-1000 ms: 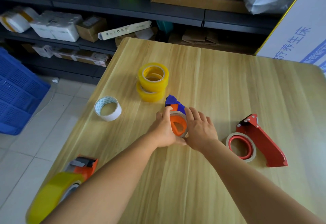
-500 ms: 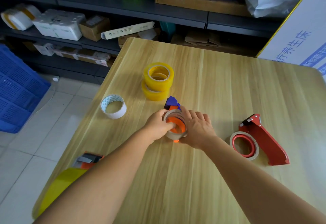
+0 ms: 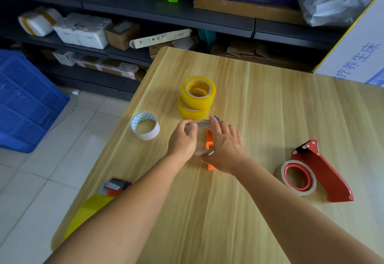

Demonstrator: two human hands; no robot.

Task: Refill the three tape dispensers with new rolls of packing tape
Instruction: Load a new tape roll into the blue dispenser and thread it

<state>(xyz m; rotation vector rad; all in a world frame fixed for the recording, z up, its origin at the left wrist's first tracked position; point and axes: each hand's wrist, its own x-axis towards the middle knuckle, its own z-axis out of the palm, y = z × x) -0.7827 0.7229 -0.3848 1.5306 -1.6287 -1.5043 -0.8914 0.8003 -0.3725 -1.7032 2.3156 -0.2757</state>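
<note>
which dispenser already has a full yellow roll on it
The orange dispenser at the table's near-left edge carries a thick yellow roll. The red dispenser holds only a nearly bare core.

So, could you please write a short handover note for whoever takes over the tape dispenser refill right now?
Left hand: gripping the spent cardboard core, lifted off the orange dispenser.
Right hand: pressing that dispenser flat on the table.
Two new yellow rolls are stacked just behind; an empty white core lies to their left.
Done: the dispenser at the near left edge carries a full yellow roll.
Left: load the orange one, then swap the worn core on the red dispenser at right.
</note>
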